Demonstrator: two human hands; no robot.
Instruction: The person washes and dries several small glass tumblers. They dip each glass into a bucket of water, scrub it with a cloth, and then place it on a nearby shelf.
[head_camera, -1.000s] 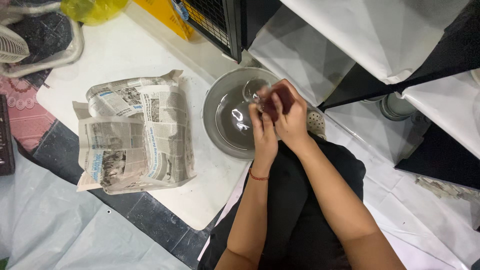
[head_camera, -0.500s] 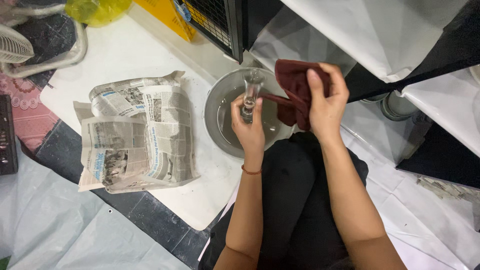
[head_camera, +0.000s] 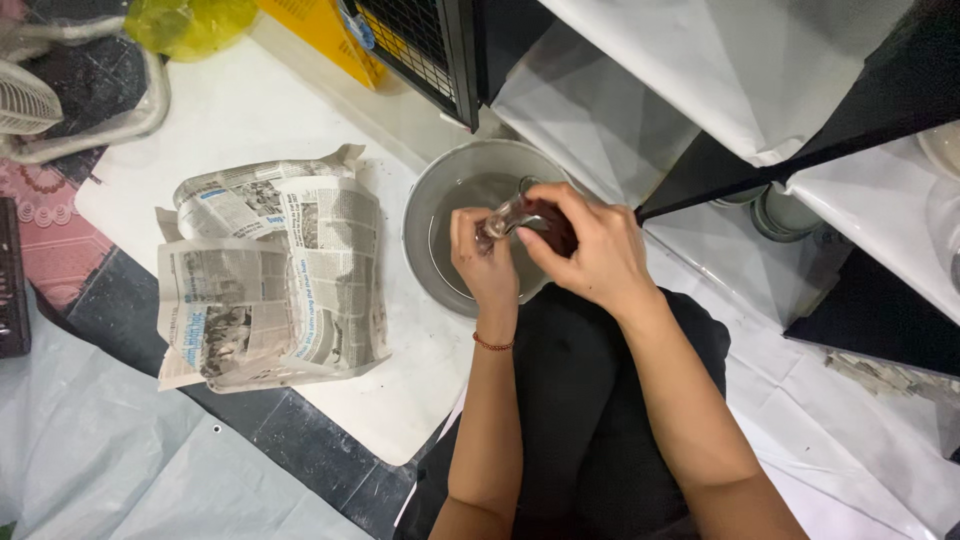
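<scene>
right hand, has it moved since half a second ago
Yes. The right hand has come down from beyond the far rim of the metal bowl to over the bowl, closing with its dark cloth on the glass in the left hand.

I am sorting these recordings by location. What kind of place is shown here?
Probably a home or small workshop floor used for washing or packing glassware. The person sits low over a metal basin, left hand and right hand on a small glass, beside crumpled newspaper and plastic floor sheeting.
</scene>
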